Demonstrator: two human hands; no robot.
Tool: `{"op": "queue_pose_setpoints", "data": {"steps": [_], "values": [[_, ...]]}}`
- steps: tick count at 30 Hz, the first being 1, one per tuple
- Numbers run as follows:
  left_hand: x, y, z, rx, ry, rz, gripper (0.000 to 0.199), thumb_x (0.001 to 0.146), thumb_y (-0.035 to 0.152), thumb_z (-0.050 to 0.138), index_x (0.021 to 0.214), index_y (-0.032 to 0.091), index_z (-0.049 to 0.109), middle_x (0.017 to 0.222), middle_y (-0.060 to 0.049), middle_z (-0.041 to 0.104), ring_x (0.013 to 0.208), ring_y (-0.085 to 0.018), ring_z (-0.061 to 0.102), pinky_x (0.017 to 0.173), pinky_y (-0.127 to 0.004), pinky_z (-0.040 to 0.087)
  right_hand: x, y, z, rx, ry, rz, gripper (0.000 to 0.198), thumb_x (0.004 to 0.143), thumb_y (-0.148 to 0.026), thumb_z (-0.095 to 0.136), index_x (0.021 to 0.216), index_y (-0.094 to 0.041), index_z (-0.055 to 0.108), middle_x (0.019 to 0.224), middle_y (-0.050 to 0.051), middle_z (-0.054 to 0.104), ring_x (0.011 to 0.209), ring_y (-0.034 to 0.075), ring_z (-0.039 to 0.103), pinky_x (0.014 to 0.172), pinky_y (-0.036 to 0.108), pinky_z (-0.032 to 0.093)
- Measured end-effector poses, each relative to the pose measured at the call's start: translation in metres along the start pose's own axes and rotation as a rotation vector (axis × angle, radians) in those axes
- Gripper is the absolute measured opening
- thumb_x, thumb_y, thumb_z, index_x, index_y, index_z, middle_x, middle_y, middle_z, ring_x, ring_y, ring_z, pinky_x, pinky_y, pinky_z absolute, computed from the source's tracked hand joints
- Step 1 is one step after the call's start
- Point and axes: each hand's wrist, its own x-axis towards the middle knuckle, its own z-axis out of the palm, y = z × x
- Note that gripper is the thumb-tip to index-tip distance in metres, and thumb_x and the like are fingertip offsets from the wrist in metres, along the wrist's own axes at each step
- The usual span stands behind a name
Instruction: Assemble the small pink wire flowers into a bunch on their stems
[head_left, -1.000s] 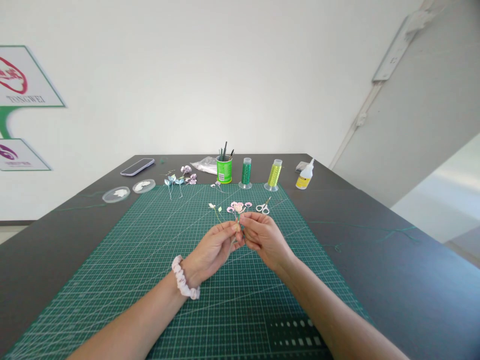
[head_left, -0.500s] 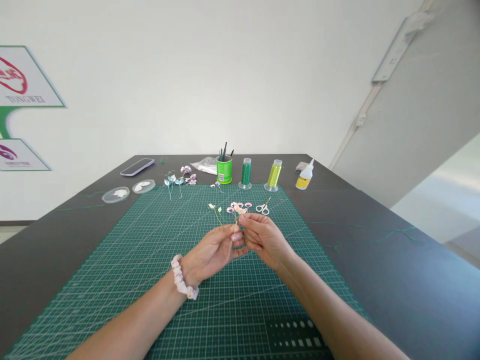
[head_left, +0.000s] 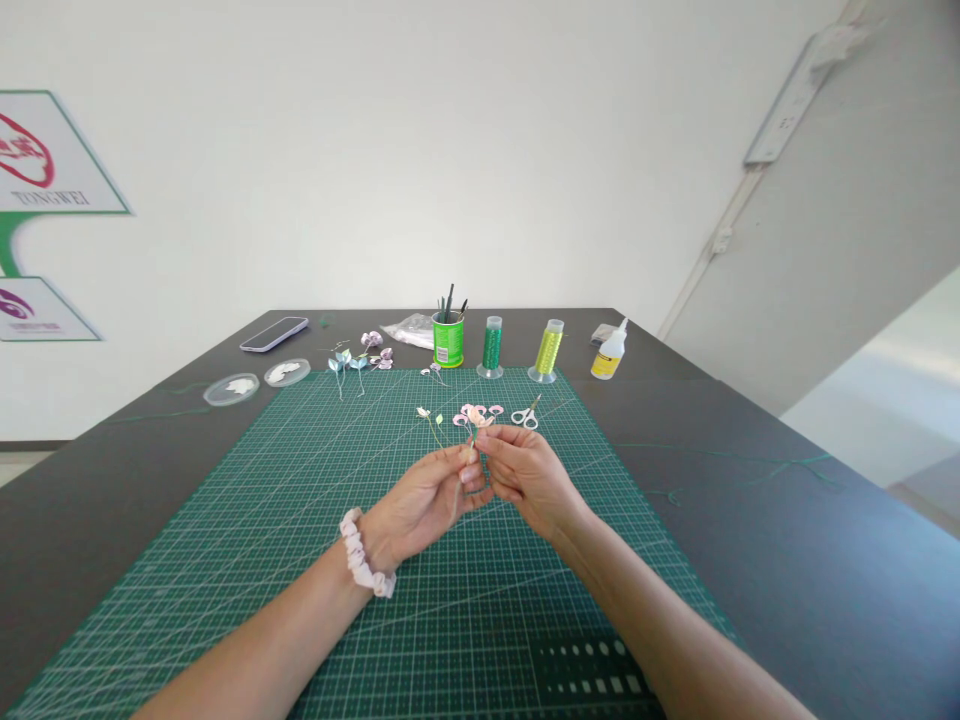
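My left hand pinches the pale stem of a small peach artificial flower; loose pale strands hang from beneath its fingers. Close against it, my right hand has thumb and forefinger closed at the stem just under the bloom, where a bit of green thread shows. Whether the right fingers grip the stem or only the thread is hidden. Behind the hands, several pink-rimmed petals on wires lie on the green cutting mat. A white bud on a green stem lies to their left, small white-handled scissors to their right.
Along the back stand a green can of tools, a dark green thread spool, a yellow-green spool and a glue bottle. Blue wired flowers, two shallow dishes and a phone are at left.
Both hands stay almost in place. The flower between them has turned slightly and shifted a little left, and the strands below the left fingers have swung slightly.
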Motion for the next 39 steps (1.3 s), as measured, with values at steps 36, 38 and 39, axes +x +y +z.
{"op": "queue_pose_setpoints", "data": {"steps": [36, 38, 39], "values": [[-0.003, 0.009, 0.003, 0.948, 0.436, 0.518, 0.017, 0.078, 0.027, 0.065, 0.063, 0.019, 0.066, 0.064, 0.0, 0.064, 0.065, -0.017, 0.053, 0.069, -0.03, 0.038, 0.002, 0.003, 0.005, -0.188, 0.125, -0.109, 0.02, 0.064, -0.034, 0.076, 0.068, -0.016, 0.067, 0.038, -0.011, 0.038, 0.033, 0.003, 0.022, 0.031, 0.018, 0.018], [-0.004, 0.01, 0.005, 0.965, 0.466, 0.539, 0.016, 0.077, 0.024, 0.066, 0.062, 0.019, 0.066, 0.063, 0.0, 0.064, 0.065, -0.017, 0.054, 0.07, -0.03, 0.038, 0.002, 0.004, 0.005, -0.225, 0.128, -0.132, 0.019, 0.065, -0.034, 0.075, 0.067, -0.017, 0.067, 0.04, -0.01, 0.041, 0.033, 0.003, 0.024, 0.031, 0.019, 0.019], [-0.004, 0.01, 0.005, 0.972, 0.481, 0.546, 0.015, 0.076, 0.024, 0.067, 0.062, 0.019, 0.066, 0.063, 0.0, 0.064, 0.065, -0.018, 0.054, 0.07, -0.03, 0.038, 0.002, 0.004, 0.005, -0.239, 0.13, -0.139, 0.019, 0.065, -0.034, 0.075, 0.066, -0.017, 0.067, 0.041, -0.009, 0.042, 0.032, 0.003, 0.025, 0.031, 0.019, 0.019]]}}
